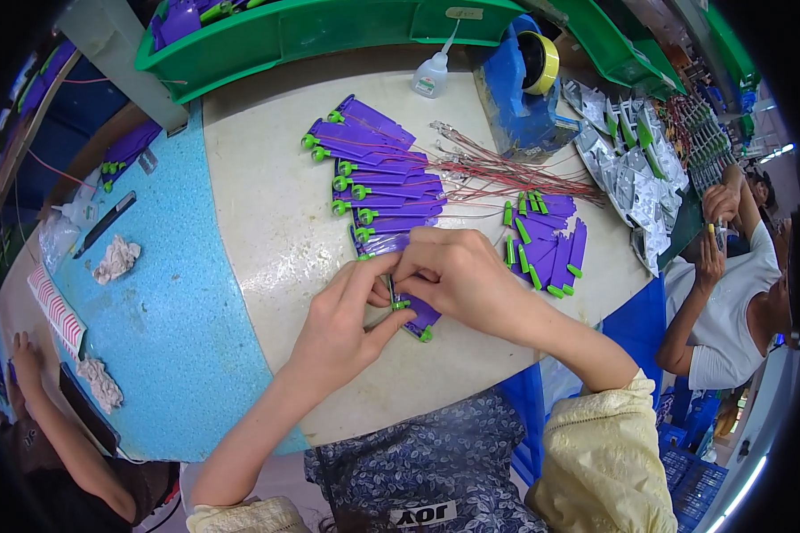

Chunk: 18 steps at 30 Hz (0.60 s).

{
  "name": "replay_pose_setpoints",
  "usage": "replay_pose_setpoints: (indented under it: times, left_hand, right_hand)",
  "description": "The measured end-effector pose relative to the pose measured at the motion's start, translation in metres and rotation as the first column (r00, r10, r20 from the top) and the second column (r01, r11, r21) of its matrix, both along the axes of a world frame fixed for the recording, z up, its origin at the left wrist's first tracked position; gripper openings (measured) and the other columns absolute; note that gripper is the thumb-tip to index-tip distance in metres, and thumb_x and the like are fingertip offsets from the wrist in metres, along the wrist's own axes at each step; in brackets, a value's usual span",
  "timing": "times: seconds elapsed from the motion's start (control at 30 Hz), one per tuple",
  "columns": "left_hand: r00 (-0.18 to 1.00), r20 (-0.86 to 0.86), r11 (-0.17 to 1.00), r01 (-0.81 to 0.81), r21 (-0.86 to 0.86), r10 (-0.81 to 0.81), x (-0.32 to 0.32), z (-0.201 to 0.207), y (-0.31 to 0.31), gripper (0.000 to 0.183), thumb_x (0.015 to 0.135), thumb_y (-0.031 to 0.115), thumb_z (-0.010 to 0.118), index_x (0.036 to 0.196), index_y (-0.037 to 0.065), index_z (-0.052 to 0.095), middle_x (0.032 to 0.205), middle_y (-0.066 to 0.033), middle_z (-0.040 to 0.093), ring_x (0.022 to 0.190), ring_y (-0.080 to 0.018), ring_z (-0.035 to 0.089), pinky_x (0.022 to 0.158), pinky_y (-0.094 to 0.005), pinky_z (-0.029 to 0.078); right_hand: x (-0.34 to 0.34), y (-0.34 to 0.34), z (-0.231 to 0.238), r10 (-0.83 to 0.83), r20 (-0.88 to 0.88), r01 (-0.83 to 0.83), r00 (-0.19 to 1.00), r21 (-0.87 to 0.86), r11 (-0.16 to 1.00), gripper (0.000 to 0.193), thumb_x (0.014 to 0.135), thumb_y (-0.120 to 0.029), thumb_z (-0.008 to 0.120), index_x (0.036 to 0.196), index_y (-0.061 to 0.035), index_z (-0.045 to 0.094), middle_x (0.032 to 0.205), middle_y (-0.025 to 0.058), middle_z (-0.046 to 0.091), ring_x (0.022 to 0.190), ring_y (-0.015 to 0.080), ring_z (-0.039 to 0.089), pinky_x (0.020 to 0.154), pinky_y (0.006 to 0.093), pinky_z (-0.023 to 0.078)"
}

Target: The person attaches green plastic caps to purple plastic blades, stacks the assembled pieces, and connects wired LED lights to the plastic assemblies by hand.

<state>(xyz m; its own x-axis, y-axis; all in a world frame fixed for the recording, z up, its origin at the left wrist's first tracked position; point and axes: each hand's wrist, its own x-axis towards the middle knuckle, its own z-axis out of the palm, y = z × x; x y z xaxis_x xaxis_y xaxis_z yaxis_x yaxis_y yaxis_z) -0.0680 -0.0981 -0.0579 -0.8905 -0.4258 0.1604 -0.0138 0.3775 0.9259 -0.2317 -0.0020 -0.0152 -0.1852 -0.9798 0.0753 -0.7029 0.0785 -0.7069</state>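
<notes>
My left hand [336, 322] and my right hand [458, 277] meet over the near end of a column of flat purple plastic parts [378, 164] with green round tips. Between their pinched fingers is a purple plastic part [423, 313] with green bits at its end, partly hidden by the fingers. Both thumbs and forefingers press close together at its edge. Thin red wires [489, 169] with small ends lie across the far ends of the column. To the right of my right hand is a pile of purple parts with green caps [551, 244].
A small squeeze bottle [430, 75] stands by the green bin [329, 44] at the back. A blue tape dispenser [520, 89] and silvery packets [636, 169] lie on the right. A blue mat [196, 311], crumpled tissue [117, 260] and a co-worker's arm [58, 417] are left; another person [729, 284] works right.
</notes>
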Motion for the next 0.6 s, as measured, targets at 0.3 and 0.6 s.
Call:
replay_pose_setpoints:
  times: [0.3, 0.6]
  left_hand:
    - [0.999, -0.036, 0.999, -0.036, -0.007, 0.036, -0.004, 0.004, 0.0, 0.052, 0.071, 0.004, 0.082, 0.118, 0.001, 0.058, 0.104, -0.0148, 0.063, 0.093, -0.0263, 0.066, 0.08, -0.0347, 0.056]
    - [0.996, -0.044, 0.996, -0.074, -0.05, 0.072, -0.005, 0.001, 0.003, 0.047, 0.068, 0.005, 0.083, 0.11, 0.001, 0.062, 0.096, -0.0127, 0.062, 0.087, -0.0261, 0.064, 0.075, -0.0344, 0.055]
  right_hand:
    - [0.015, 0.024, 0.013, 0.015, 0.019, -0.016, 1.0, 0.095, 0.995, 0.014, 0.078, -0.002, 0.067, 0.09, 0.0003, 0.074, 0.073, 0.0133, 0.061, 0.059, 0.0267, 0.059, 0.056, 0.0381, 0.046]
    - [0.014, 0.026, 0.009, -0.114, 0.209, 0.073, 0.971, 0.195, 0.978, 0.015, 0.078, -0.001, 0.063, 0.089, 0.0001, 0.074, 0.072, 0.0139, 0.059, 0.063, 0.029, 0.061, 0.058, 0.0405, 0.046]
